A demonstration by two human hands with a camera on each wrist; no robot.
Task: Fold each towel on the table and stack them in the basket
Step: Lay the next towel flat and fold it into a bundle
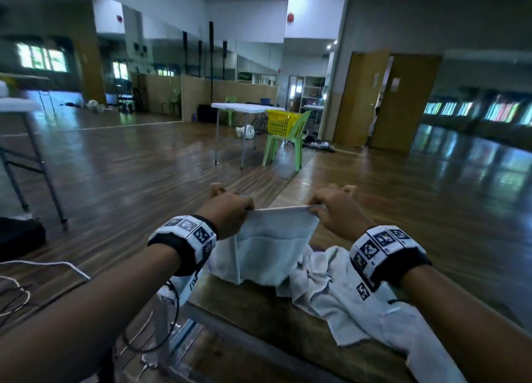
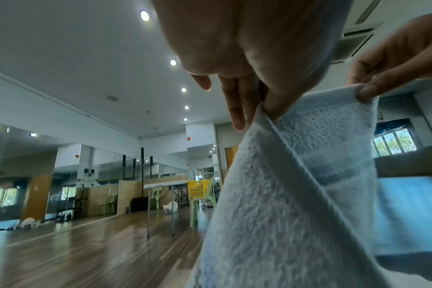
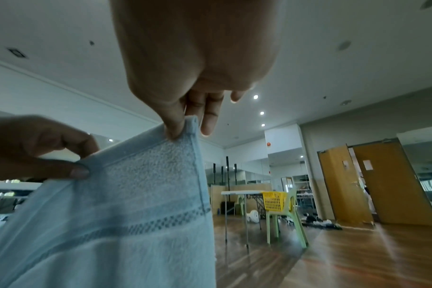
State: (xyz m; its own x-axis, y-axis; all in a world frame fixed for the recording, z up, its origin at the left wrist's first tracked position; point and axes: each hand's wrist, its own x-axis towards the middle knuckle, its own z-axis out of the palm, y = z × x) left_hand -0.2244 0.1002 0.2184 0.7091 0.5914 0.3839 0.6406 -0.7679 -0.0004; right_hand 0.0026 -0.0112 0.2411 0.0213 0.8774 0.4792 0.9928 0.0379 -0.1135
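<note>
A pale blue towel (image 1: 273, 250) hangs in the air above the wooden table (image 1: 259, 310), stretched by its top edge. My left hand (image 1: 230, 210) pinches the towel's left top corner (image 2: 266, 111) between thumb and forefinger. My right hand (image 1: 334, 210) pinches the right top corner (image 3: 183, 128) the same way. The other fingers of both hands stick out loosely. The towel's lower end drapes on the table. A second, crumpled pale towel (image 1: 345, 296) lies on the table under my right forearm. A yellow basket (image 1: 280, 122) sits on a green chair far across the room.
A white folding table (image 1: 244, 107) stands behind the green chair (image 1: 288, 143). Another folding table (image 1: 17, 106) is at the left. Cables (image 1: 43, 267) lie on the wooden floor at left. Wooden doors (image 1: 388, 100) stand open at the right.
</note>
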